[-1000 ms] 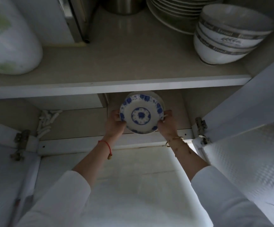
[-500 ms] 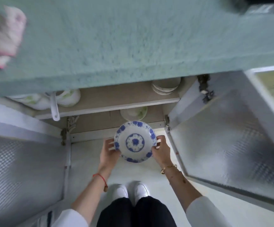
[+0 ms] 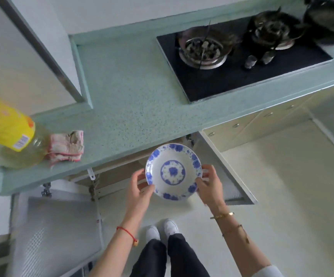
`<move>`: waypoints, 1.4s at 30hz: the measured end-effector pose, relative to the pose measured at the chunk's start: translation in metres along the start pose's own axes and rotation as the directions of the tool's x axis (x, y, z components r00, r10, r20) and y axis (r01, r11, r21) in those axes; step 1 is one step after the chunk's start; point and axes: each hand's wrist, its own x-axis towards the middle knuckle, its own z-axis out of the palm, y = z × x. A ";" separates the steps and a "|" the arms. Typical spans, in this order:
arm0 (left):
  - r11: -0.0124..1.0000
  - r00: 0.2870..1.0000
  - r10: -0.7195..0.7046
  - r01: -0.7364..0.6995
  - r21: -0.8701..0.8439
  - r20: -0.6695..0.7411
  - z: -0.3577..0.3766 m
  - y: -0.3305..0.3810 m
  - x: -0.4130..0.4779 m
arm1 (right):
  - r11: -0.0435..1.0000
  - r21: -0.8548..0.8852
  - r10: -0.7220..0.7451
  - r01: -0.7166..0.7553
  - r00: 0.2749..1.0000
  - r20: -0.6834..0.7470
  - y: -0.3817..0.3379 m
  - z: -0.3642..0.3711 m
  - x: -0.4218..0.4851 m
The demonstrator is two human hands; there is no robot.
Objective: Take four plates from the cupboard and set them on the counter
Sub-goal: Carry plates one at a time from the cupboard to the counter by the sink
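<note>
Nearest the camera are dark trousers and two white shoes [image 3: 161,229] on the pale floor. Above them, the left hand [image 3: 140,189] and the right hand [image 3: 209,185] hold a white plate [image 3: 173,171] with blue flowers between them. The left fingers [image 3: 142,191] curl round its left rim, and the right fingers [image 3: 204,173] close on its right rim. The plate is in the air, just in front of the desk [image 3: 134,100] edge and over the open cupboard [image 3: 106,176] below it. Its hollow face points up toward the camera, tilted a little; being round, it has no long axis.

A red string is tied round the left wrist, and a gold bracelet sits on the right one. The cupboard doors stand open on both sides.

On the green speckled desk, at the left, a folded cloth [image 3: 66,146] lies touching a yellow-labelled bottle [image 3: 8,130]. Farther back, on the right, a black stove [image 3: 242,56] carries dark pots [image 3: 272,29].
</note>
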 end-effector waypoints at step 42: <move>0.985 0.518 0.145 -0.159 -0.072 0.843 0.620 0.264 -0.197 | 0.819 0.518 0.270 0.247 0.630 -0.728 0.071 -0.644 -0.080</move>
